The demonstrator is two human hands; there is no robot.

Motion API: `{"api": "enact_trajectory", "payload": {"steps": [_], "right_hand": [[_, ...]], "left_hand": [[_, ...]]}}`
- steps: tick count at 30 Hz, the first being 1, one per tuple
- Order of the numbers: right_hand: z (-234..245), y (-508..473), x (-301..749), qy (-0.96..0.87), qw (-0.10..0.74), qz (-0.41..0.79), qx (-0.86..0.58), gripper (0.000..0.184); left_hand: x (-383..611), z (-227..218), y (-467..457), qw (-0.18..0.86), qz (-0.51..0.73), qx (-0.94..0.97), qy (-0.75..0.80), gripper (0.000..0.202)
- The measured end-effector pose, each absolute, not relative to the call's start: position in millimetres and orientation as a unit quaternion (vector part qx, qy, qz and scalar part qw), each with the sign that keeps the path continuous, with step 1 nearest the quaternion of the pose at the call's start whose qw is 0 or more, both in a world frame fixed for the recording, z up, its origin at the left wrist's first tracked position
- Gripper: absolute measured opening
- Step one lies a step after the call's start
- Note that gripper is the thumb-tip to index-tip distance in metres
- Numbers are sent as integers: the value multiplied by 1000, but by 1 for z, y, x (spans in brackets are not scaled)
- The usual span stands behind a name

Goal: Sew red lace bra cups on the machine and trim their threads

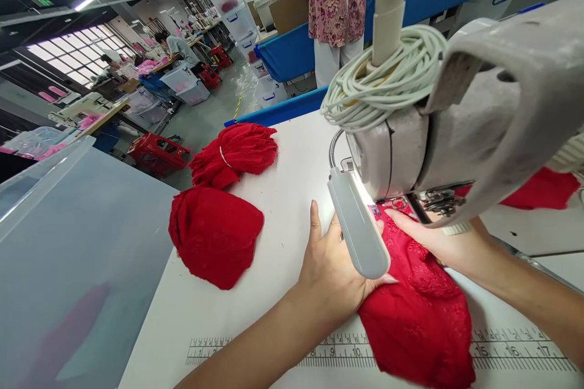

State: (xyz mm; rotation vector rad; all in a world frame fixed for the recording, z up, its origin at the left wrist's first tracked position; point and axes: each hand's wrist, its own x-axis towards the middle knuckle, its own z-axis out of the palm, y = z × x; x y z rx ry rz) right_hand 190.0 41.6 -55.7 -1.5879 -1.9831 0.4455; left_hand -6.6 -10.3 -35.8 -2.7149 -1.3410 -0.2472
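A red embroidered fabric piece (424, 298) lies under the sewing machine head (392, 152) and hangs over the table's printed ruler. My left hand (333, 264) rests at its left edge, fingers spread and thumb on the cloth; the lamp hides part of the fingers. From the right, my right hand (456, 246) holds the same fabric near the presser area, thumb stretched along the top and its other fingers mostly hidden. A grey lamp (360, 225) shines on the sewing spot. The needle itself is hidden.
Left on the white table (283, 243) sit a stack of red fabric pieces (219, 237) and a tied red bundle (237, 152). A translucent bin (91, 255) stands at the left edge. Coiled cable (387, 79) tops the machine. A person (337, 0) stands beyond.
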Motion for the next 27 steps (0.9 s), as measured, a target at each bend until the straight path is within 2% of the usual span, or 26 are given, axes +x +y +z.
{"api": "enact_trajectory", "payload": {"steps": [11,27], "right_hand": [[-64,44,190,-753,314,133,-563,17],[-66,41,191,-740,332,136,-568,14]], "left_hand": [[-9,-38,-11,111,-73,-898,-419,63],[-5,-34,-14,104,-52,-888,-445,63]]}}
